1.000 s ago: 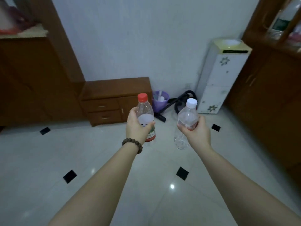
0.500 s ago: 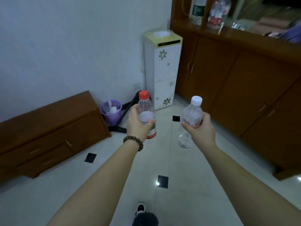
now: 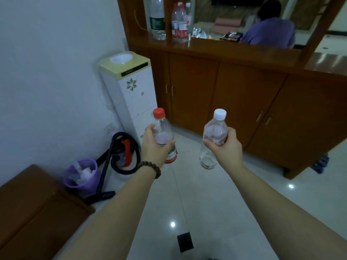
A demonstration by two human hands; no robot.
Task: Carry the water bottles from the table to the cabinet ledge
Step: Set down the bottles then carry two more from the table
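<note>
The left hand (image 3: 153, 147), with a brown wooden bead bracelet (image 3: 150, 168) at its wrist, has its grip closed around the middle of a clear plastic bottle with a red cap (image 3: 165, 136), held upright above the pale tiled floor (image 3: 206, 212). The right hand (image 3: 224, 148) grasps a clear plastic bottle with a white cap (image 3: 214, 136) about its labelled middle, tilted slightly with the cap toward 1 o'clock. The two bottles are apart, side by side. At 12 o'clock from the hands runs the brown wooden cabinet ledge (image 3: 216, 47), where several capped clear bottles (image 3: 179, 23) already stand near its left end. At 10 o'clock stands a white water dispenser with a yellow top (image 3: 129, 85). At 8 o'clock sit a black and red vacuum cleaner (image 3: 122, 152) and a purple plastic bin (image 3: 82, 175) by the white wall.
</note>
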